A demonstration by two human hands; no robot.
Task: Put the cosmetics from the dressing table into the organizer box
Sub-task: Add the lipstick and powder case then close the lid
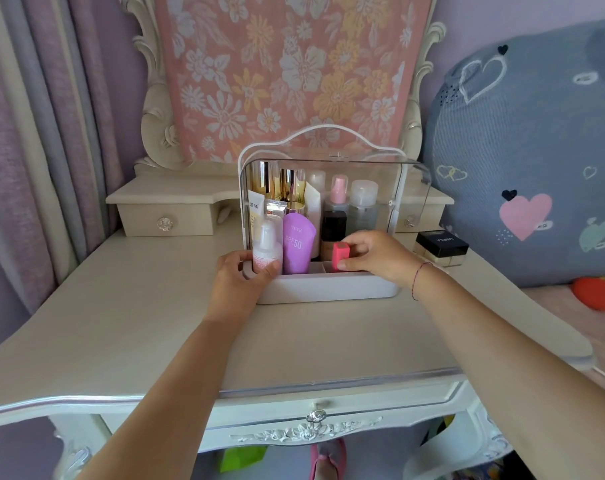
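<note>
Your right hand [374,258] pinches a lipstick [340,255] over the box [329,289]; your left hand [240,276] grips its corner. Cream table [121,323], lilac wall [467,15].

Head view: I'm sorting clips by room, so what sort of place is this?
Most likely a bedroom: a carved cream dressing table, curtains on the left, and heart-print bedding on the right. An organizer box full of cosmetics stands on the table.
</note>
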